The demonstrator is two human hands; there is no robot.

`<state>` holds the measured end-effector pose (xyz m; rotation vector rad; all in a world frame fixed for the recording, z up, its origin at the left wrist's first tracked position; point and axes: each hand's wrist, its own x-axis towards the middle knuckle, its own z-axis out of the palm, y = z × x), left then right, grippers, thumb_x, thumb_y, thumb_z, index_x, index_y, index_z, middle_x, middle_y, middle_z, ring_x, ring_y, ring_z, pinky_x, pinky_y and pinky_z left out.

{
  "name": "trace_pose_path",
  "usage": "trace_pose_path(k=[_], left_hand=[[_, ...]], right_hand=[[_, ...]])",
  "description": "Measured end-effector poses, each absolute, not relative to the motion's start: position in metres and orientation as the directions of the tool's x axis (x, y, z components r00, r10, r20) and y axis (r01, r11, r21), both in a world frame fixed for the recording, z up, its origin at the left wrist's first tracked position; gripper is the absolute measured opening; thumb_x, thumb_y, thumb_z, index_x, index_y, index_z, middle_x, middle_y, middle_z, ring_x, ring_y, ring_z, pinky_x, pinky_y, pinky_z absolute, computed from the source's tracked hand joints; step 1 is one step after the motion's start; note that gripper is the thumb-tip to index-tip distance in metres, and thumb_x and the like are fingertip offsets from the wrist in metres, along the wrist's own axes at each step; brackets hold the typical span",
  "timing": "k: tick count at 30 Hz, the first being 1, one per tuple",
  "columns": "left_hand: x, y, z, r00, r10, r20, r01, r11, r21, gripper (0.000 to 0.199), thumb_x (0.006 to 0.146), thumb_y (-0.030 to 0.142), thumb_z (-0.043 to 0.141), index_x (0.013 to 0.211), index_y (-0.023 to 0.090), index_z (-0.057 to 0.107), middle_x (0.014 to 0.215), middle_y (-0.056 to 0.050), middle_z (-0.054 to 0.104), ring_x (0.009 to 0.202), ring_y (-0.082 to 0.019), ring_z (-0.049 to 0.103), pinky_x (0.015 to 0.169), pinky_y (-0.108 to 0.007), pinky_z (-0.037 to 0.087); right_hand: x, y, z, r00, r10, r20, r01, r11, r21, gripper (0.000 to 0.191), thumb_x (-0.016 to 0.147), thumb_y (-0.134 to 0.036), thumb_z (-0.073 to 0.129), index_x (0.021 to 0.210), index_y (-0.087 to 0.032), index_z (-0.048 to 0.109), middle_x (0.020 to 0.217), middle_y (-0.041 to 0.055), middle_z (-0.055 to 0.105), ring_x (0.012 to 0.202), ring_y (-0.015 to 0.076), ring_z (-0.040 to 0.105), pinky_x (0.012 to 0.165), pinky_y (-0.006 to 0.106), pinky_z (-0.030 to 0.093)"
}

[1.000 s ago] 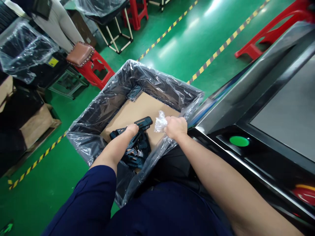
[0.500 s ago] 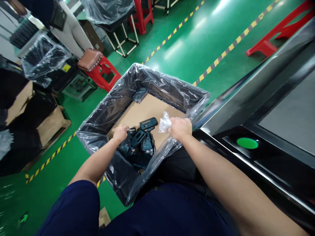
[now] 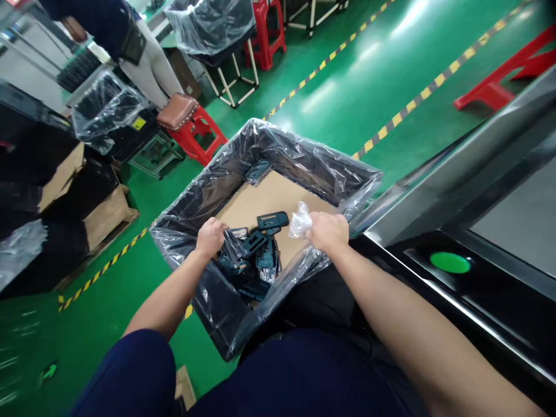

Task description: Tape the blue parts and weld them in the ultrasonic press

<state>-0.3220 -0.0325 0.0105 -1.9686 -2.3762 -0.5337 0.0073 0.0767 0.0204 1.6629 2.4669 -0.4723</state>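
Note:
A black bin (image 3: pixel 217 315) lined with clear plastic film stands in front of me, with a cardboard sheet (image 3: pixel 286 194) on its bottom. Several black plastic parts (image 3: pixel 273 220) with slots lie heaped on the near side of that sheet. My left hand (image 3: pixel 211 236) is closed at the left of the heap, its fingers on the end of a dark, slotted plastic part (image 3: pixel 233 244). Over the bin's right side, my right hand (image 3: pixel 329 230) is closed round a crumpled piece of clear plastic film (image 3: pixel 299 221).
At the right is a glossy black machine (image 3: pixel 408 278) with a green button (image 3: pixel 450 262). Beyond the bin stands a red stool (image 3: pixel 197 133) with a brown cushion. A person (image 3: pixel 152 63) is at the upper left. Black bins (image 3: pixel 35 202) with cardboard line the left.
My left hand has lifted a little, and the dark part at its fingers now shows tilted up from the heap. My right hand keeps hold of the film. The view has shifted slightly.

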Motion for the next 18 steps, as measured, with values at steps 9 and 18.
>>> trace_pose_path(k=[9,18], left_hand=[[-0.321,-0.043,0.033,-0.244,0.905,0.347,0.958,0.168,0.233,0.019,0.087,0.025,0.051,0.075,0.020,0.066,0.076,-0.005,0.064,0.078,-0.019,0.059,0.075,-0.030,0.046],[-0.323,-0.042,0.048,-0.214,0.923,0.319,0.965,0.148,0.217,0.019,0.086,0.025,0.051,0.075,0.019,0.066,0.077,-0.005,0.065,0.078,-0.019,0.060,0.073,-0.030,0.046]], right_hand=[[0.008,0.076,0.021,-0.401,0.879,-0.258,0.912,0.357,-0.204,0.021,0.080,-0.023,0.051,0.095,-0.017,0.064,0.099,0.0104,0.069,0.091,0.0235,0.065,0.076,0.033,0.035],[0.007,0.076,0.016,-0.379,0.889,-0.258,0.922,0.339,-0.189,0.021,0.079,-0.022,0.053,0.095,-0.018,0.065,0.100,0.0091,0.070,0.092,0.0227,0.064,0.077,0.031,0.036]])
